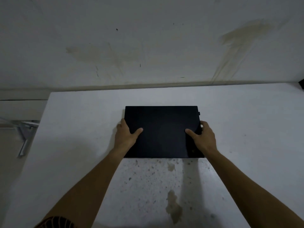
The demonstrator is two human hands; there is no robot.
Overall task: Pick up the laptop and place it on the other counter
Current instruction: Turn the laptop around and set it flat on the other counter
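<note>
The closed, flat black rectangular laptop [162, 131] lies lid-up on the pale, speckled stone tabletop [246, 122], near its middle and a little short of the stained white wall [148, 46] behind. It looks rigid and slab-like, probably moderately heavy for its thinness, with a smooth matte lid that could slide under dry fingers; a drop or a twist would likely harm it, so it wants level carrying. The left hand [125, 136] clasps the left edge, thumb laid on the lid and fingers curled down the side; the right hand [203, 137] mirrors it on the right edge. Each grip is closed around an edge, though whether the fingers reach underneath cannot be told. Holding opposite edges at mid-length seems sound, balancing the weight. Whether it is lifted clear of the surface is unclear.
</note>
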